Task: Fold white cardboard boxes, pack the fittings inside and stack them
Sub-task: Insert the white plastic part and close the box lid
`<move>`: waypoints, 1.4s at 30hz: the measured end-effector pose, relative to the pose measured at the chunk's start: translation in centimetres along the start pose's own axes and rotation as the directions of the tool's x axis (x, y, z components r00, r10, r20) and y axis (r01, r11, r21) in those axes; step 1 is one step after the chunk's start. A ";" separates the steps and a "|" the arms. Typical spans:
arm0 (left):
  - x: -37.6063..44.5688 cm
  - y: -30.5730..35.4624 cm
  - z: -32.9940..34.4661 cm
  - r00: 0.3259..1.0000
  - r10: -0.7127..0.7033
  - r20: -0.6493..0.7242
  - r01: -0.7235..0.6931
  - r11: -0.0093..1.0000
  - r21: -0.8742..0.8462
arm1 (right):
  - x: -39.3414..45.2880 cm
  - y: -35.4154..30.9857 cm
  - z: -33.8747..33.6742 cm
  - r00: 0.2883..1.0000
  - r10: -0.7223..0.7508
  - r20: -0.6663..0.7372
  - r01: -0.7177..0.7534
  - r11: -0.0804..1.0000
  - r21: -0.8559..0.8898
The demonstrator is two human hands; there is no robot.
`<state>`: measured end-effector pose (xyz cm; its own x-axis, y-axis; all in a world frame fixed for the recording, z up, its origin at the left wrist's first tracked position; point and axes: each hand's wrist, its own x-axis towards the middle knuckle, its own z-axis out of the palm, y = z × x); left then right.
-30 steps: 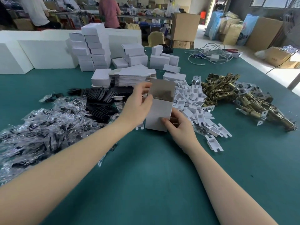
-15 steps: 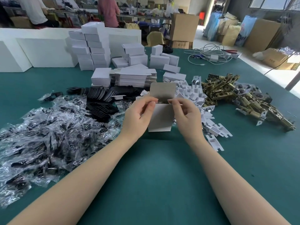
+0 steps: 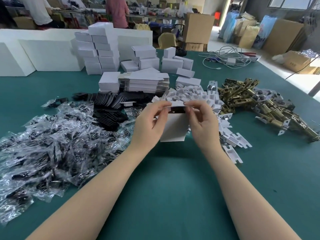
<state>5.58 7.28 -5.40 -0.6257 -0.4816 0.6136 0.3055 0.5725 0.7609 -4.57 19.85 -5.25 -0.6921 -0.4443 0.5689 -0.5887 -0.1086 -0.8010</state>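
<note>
— Two things first: what is biggest?
— A green tabletop [image 3: 164, 187], then the heap of clear plastic packets [image 3: 52, 144] on its left side.
— And at the back?
— Stacked white boxes [image 3: 98, 47], with a pile of flat box blanks [image 3: 143, 82] in front of them. Brass fittings [image 3: 259, 104] lie in a heap to the right, white inserts [image 3: 194, 96] beside them, black parts [image 3: 110, 104] left of centre.
— Where is the box being worked?
— One white cardboard box [image 3: 173, 129] stands upright in the middle, between both hands, its top partly open and something dark inside.
— How do the hands sit?
— The left hand [image 3: 149, 125] and the right hand [image 3: 204, 125] each pinch the top flap [image 3: 176, 104] at its ends, bent over the opening.
</note>
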 end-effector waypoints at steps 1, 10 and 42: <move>-0.2 -0.5 -0.2 0.999 0.044 0.028 -0.045 0.998 0.032 | -0.2 0.1 -0.2 0.999 -0.031 0.021 0.032 0.998 -0.046; -0.3 -1.3 -0.2 0.998 0.037 0.042 -0.039 0.999 0.038 | -0.6 0.8 -1.1 0.983 -0.140 0.116 0.163 0.962 -0.220; -0.9 -2.1 -0.1 0.993 -0.037 0.108 0.026 0.994 0.103 | -2.4 1.6 0.2 0.957 0.149 0.250 -0.109 0.980 -0.167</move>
<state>5.51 6.45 -7.52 -0.7104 -0.4279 0.5587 0.2136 0.6253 0.7506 -3.78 20.57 -7.87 -0.6457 -0.6635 0.3780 -0.5710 0.0909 -0.8159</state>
